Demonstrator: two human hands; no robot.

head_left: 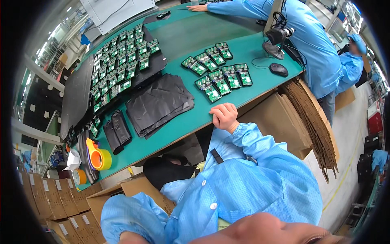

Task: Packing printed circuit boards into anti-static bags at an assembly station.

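My right hand (224, 116) is at the near edge of the green-topped table (170, 127), its fingers curled into a loose fist with nothing showing in them. Just beyond it lie several green circuit boards (208, 89) in two short rows. My left arm is bent back at the bottom, and only a bit of my left hand or wrist (132, 238) shows at the lower edge; its fingers are out of sight. Black plastic bags (160, 103) lie flat left of the boards, with a folded black bag (117, 132) beside them.
Many more circuit boards (122, 61) cover a black sheet at the left. Tape rolls (99, 158) sit at the near left corner. A mouse (278, 70) lies at the right. A co-worker in blue (308, 44) leans over the far side. Flattened cardboard (280, 122) stands below the table.
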